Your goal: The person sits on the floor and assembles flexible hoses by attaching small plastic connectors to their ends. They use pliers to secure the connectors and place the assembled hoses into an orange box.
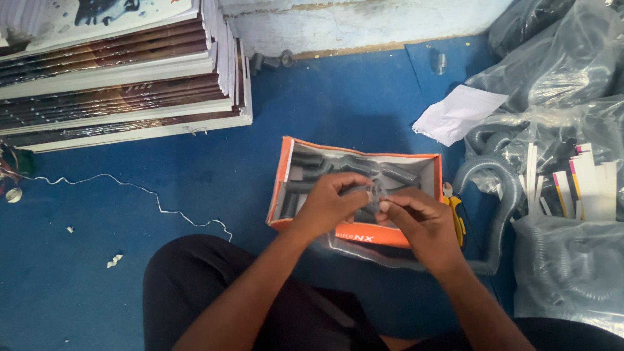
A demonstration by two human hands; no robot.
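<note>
Hands: left hand [323, 207] and right hand [416, 221] pinch one small grey tube piece [369, 192] together
Position: over orange box [289, 175], so pieces stay within reach

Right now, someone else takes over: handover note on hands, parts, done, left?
Left hand: fingers closed on a small grey tube piece, held over the orange box.
Right hand: fingertips pinch the same piece from the other side.
Orange box sits on the blue floor, open, with more dark tube pieces inside.
Yellow-handled cutter lies just right of the box; corrugated hose and clear bags of hose lie farther right.
Done: several pieces lie in the box. Left: the piece in hand; hose remains uncut.
</note>
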